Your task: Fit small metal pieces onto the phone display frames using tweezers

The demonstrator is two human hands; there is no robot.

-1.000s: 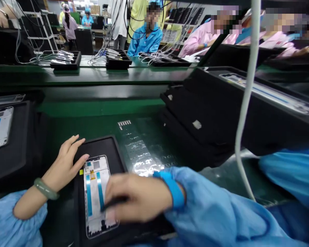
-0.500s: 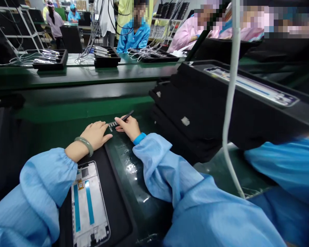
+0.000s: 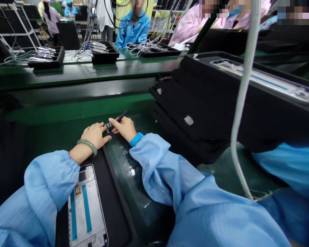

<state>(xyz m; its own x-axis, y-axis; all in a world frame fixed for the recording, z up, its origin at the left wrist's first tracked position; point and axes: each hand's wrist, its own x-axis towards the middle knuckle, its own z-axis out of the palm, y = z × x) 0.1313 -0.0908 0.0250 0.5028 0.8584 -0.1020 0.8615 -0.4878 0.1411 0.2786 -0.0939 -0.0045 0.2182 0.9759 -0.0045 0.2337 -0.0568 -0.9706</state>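
Note:
My left hand, a green bangle at its wrist, lies with fingers stretched out and thumb apart. Its fingertips touch a strip of small pale pieces on the green table. Close beside it, my right hand pinches slim black tweezers whose back end points up and away. The working tips sit low over the strip, mostly hidden by the fingers. Nearer me, a silvery phone frame with two blue strips lies face up in a black tray, partly covered by my left sleeve.
To the right rises a stack of black trays, another phone frame on top. A white cable hangs before it. Across the green bench stand black boxes with cables. Co-workers sit behind; a blue sleeve shows at right.
The camera view has shifted slightly. My right hand has moved a little left and down, bringing the tweezers closer to my left fingertips. My left hand stays at the strip.

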